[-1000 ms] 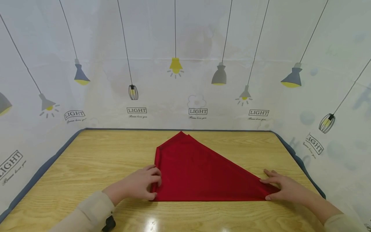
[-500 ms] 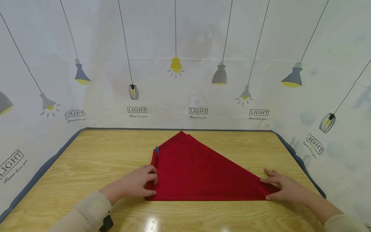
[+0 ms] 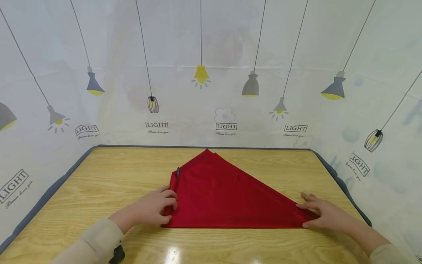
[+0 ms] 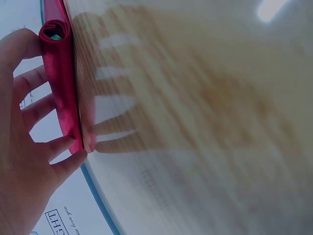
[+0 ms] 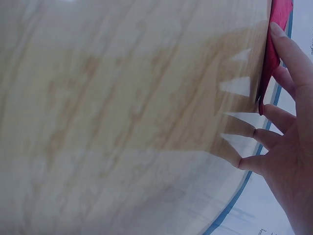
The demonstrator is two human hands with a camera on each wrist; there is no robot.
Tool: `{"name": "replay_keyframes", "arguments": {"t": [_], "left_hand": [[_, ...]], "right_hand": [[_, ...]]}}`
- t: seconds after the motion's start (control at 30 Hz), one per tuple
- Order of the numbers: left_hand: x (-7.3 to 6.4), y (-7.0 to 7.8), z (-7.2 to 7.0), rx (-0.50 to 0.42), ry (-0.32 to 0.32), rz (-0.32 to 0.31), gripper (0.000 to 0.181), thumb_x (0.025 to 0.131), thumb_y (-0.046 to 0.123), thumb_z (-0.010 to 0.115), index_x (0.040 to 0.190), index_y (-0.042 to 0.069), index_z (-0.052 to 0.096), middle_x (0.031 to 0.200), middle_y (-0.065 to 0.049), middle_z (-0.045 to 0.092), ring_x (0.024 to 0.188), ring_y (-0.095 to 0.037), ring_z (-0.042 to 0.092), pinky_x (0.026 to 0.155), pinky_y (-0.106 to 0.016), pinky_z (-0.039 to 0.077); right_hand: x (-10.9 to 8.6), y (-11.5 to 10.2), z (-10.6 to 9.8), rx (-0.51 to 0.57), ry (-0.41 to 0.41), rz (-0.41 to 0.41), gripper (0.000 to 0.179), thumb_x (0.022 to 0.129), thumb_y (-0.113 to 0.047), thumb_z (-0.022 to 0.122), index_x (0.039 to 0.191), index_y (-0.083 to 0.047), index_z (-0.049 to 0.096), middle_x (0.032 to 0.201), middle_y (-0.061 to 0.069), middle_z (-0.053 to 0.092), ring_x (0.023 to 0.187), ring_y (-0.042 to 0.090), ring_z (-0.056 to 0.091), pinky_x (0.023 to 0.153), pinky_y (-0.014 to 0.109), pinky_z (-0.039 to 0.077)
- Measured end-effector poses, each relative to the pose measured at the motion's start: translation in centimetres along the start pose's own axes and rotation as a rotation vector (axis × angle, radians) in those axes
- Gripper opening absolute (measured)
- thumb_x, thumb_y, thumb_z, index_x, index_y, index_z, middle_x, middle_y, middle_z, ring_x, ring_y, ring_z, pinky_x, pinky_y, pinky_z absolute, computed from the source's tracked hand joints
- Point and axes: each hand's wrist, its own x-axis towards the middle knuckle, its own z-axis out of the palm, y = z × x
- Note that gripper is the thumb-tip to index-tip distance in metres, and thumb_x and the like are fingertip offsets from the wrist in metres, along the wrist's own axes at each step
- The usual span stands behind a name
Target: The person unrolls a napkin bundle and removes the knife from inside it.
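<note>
Presently, at lower left, the left hand [image 3: 152, 206] curls round the rolled edge [image 3: 173, 181] of a red cloth [image 3: 227, 198], which lies lower centre on the counter [image 3: 99, 183]. At lower right, the right hand [image 3: 331, 216] rests, fingers spread, on the pointed end [image 3: 303, 213]; light pressure there could let the cloth drag. Uneven left-hand pressure could skew the rolled edge. Farther up, an unidentified blue piece [image 3: 178, 172] shows at its far end and may slip out if the wrap is slack.
</note>
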Motion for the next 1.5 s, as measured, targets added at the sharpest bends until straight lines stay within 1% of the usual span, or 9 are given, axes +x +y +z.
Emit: {"name": "replay_keyframes", "arguments": {"t": [0.1,0.23,0.37,0.53,0.7,0.9,1.23,1.4,1.5], "left_hand": [[-0.2,0.1,-0.3,-0.011,0.002,0.001,0.012,0.082,0.021,0.067,0.093,0.024,0.061,0.117,0.001,0.053,0.117,-0.028,0.046,0.095,-0.042,0.045],[-0.5,0.2,-0.5,-0.029,0.013,0.011,0.012,0.082,0.017,0.065,0.091,0.024,0.061,0.114,0.004,0.05,0.106,-0.018,0.046,0.088,-0.036,0.045],[-0.8,0.3,-0.7,-0.063,0.014,-0.01,0.006,0.087,0.024,0.066,0.09,0.024,0.06,0.114,0.004,0.049,0.106,-0.019,0.046,0.089,-0.037,0.045],[-1.1,0.2,-0.9,-0.108,0.007,-0.054,0.018,0.087,0.038,0.071,0.088,0.025,0.058,0.114,0.005,0.047,0.104,-0.018,0.046,0.087,-0.037,0.045],[-1.3,0.0,-1.0,-0.126,0.003,-0.056,0.014,0.085,0.025,0.071,0.089,0.024,0.058,0.115,0.003,0.047,0.102,-0.017,0.046,0.085,-0.036,0.045],[-1.6,-0.4,-1.0,-0.124,-0.024,-0.059,0.015,0.083,0.016,0.067,0.096,0.022,0.062,0.121,-0.002,0.049,0.109,-0.021,0.047,0.089,-0.038,0.046],[-2.0,-0.4,-1.4,-0.074,-0.058,-0.092,0.022,0.082,0.016,0.064,0.104,0.02,0.066,0.13,-0.004,0.056,0.123,-0.034,0.048,0.098,-0.048,0.043],[-2.2,-0.4,-1.5,-0.051,-0.042,-0.078,0.02,0.084,0.016,0.064,0.103,0.019,0.067,0.127,-0.003,0.058,0.12,-0.03,0.051,0.097,-0.046,0.045],[-2.4,-0.4,-1.4,-0.036,-0.027,-0.071,0.016,0.086,0.023,0.067,0.102,0.02,0.067,0.124,-0.003,0.058,0.117,-0.028,0.053,0.096,-0.045,0.045]], "right_hand": [[0.0,0.0,0.0,-0.003,0.001,0.001,0.064,0.077,-0.041,0.081,0.125,-0.002,0.065,0.146,0.034,0.033,0.131,0.063,0.017,0.097,0.074,0.024],[0.0,0.0,0.0,0.002,0.001,0.004,0.064,0.077,-0.041,0.081,0.125,-0.002,0.065,0.146,0.034,0.032,0.131,0.063,0.017,0.097,0.074,0.023],[0.0,0.0,0.0,0.006,0.001,-0.001,0.064,0.077,-0.04,0.081,0.125,-0.002,0.065,0.146,0.035,0.032,0.131,0.064,0.017,0.096,0.075,0.023],[0.0,0.1,0.0,0.017,-0.005,-0.003,0.064,0.077,-0.04,0.081,0.125,-0.002,0.065,0.146,0.035,0.031,0.131,0.064,0.015,0.097,0.075,0.022],[0.1,0.4,0.0,0.016,-0.005,-0.016,0.062,0.077,-0.038,0.081,0.125,-0.002,0.065,0.146,0.036,0.031,0.13,0.064,0.016,0.096,0.075,0.023],[0.0,0.2,0.1,0.024,-0.006,0.0,0.062,0.078,-0.038,0.081,0.126,-0.002,0.064,0.147,0.035,0.03,0.131,0.064,0.015,0.097,0.075,0.022],[-0.1,-0.4,-0.1,0.041,-0.01,0.009,0.062,0.078,-0.037,0.081,0.126,-0.001,0.064,0.148,0.035,0.029,0.132,0.064,0.014,0.097,0.075,0.021],[-0.1,-0.4,-0.1,0.031,-0.013,0.016,0.063,0.078,-0.038,0.081,0.126,-0.002,0.064,0.147,0.035,0.029,0.132,0.063,0.014,0.097,0.075,0.021],[-0.1,-0.5,-0.1,0.026,-0.013,0.015,0.063,0.077,-0.038,0.081,0.126,-0.002,0.064,0.147,0.035,0.03,0.132,0.063,0.015,0.097,0.074,0.022]]}}
